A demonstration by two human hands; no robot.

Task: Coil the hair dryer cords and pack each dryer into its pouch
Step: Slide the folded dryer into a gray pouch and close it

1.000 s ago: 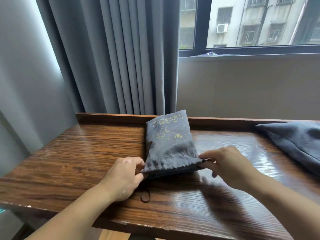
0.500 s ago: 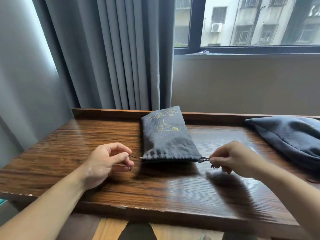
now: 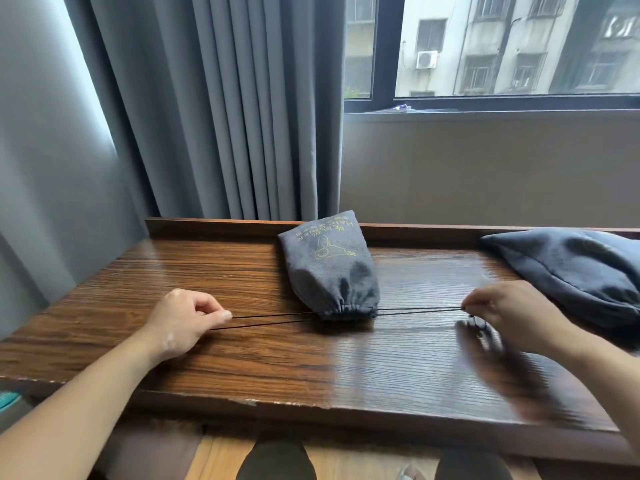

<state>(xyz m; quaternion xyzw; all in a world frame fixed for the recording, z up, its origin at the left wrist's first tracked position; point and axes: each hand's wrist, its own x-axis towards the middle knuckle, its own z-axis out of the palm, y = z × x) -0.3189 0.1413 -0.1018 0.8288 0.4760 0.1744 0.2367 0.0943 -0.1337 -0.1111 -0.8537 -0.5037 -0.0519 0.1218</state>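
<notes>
head view: left hand (image 3: 180,320), right hand (image 3: 509,313), fingers (image 3: 223,314) pinched on taut black drawstrings (image 3: 419,309) of puckered grey cloth pouch (image 3: 329,268)

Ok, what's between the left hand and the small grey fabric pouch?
In the head view, only two taut strands of thin black drawstring run from the left hand to the small grey fabric pouch, above bare brown wooden tabletop.

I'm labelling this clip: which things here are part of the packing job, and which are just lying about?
In the job:
grey pouch
drawstring, held taut by left hand and right hand
second pouch, at the right

Just there:
table
curtain
window
</notes>
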